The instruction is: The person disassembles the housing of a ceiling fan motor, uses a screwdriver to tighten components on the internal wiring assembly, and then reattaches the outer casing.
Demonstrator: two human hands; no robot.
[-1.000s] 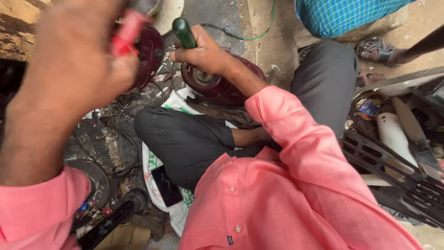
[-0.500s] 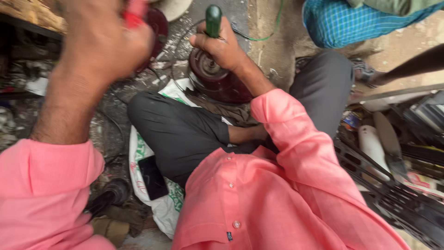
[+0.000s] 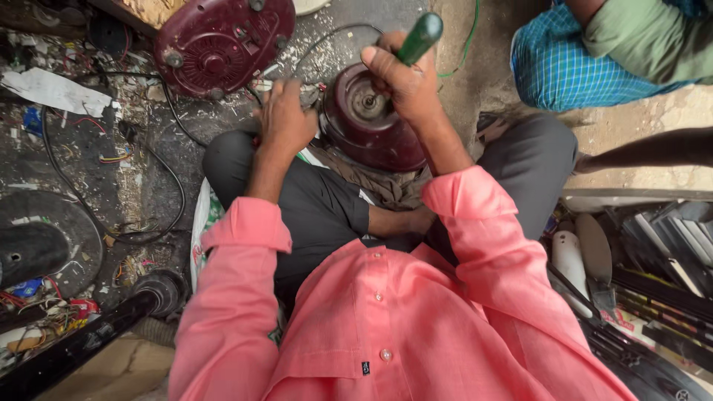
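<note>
**Maroon motor housing held between the knees**

The dark maroon motor housing [image 3: 368, 122] sits on the floor right in front of the seated person's crossed legs, tipped so its open round face looks up. It is a squat, dome-like shell, glossy but scuffed and dusty, with a paler metal hub and shaft showing in the middle of the opening. Its lower edge rests against a crumpled brown cloth [image 3: 386, 186] on the lap.

The right hand [image 3: 405, 78] is clenched tight around a green-handled screwdriver [image 3: 420, 37], the handle sticking up out of the fist and the shaft hidden behind the fingers, pointing down toward the hub. The left hand [image 3: 284, 119] lies just beside the housing's left rim, fingers curled down over something small among the wires; I cannot tell what it grips, or whether it is fully closed.

Farther up on the floor lies a second maroon part, a round base cover [image 3: 223, 44] with ribbed vents and small feet, well apart from the housing. A black cable [image 3: 174, 186] loops across the grimy concrete floor [image 3: 134, 148], strewn with wire scraps. To the right stands a stack of fan blades [image 3: 594, 260], and another person in a blue checked cloth [image 3: 564, 67] sits near the upper right.
</note>
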